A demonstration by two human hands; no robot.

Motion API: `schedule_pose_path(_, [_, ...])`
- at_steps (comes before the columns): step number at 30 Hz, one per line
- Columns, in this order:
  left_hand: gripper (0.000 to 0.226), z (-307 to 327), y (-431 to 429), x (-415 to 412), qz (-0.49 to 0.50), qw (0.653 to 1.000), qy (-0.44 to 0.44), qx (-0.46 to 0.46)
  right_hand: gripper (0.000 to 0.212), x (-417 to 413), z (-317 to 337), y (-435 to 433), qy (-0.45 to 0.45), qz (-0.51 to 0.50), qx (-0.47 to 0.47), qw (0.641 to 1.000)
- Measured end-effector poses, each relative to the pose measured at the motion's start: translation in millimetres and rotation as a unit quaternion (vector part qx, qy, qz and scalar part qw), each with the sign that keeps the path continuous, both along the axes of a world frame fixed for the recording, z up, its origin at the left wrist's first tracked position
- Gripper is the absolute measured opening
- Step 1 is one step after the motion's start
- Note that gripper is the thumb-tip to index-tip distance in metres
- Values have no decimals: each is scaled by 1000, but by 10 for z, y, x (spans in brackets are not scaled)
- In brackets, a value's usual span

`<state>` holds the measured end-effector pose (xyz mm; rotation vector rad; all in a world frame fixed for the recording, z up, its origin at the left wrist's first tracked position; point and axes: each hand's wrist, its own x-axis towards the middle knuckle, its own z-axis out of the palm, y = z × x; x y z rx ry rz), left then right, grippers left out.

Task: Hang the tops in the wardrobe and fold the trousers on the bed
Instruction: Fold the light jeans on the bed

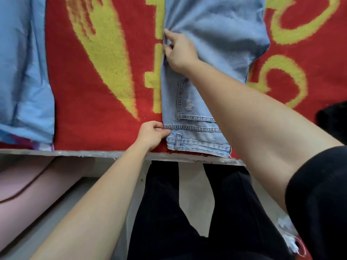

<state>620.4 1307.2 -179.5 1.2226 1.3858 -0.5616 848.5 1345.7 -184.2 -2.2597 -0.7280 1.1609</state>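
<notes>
Light blue jeans lie lengthwise on the bed's red and yellow blanket, waistband toward me at the bed's near edge. My left hand pinches the left corner of the waistband. My right hand reaches further up and grips the jeans' left edge, bunching the denim there. The jeans look laid leg over leg, with a back pocket facing up.
A light blue garment lies on the blanket at the left. A dark item sits at the right edge. The bed's grey front edge runs across below the jeans. My black trousers and the floor are below.
</notes>
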Motion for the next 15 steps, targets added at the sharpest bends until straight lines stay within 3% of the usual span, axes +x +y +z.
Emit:
schedule_pose_path(4, [10,-7,14,8,-23,1000,-4,-13,50,-7,82,-238,-6,15,-12,1000])
schedule_pose_path(6, [14,11,-9,-2,-36,999,-5,-6,45,3,123,-514,-132,5,3,991])
schedule_pose_path(8, [25,13,-67,-18,-52,998,-16,33,53,48,161,-822,-302,20,-11,953])
schedule_pose_path(10, [28,-2,-118,-32,-64,995,-12,73,67,135,129,-1130,-375,18,-80,923])
schedule_pose_path(13, [29,-42,-164,1,-68,997,6,36,77,269,-79,-1550,-283,73,-215,932])
schedule_pose_path(15, [28,-58,-172,15,-48,999,14,-12,78,290,-171,-1714,-256,96,-221,936])
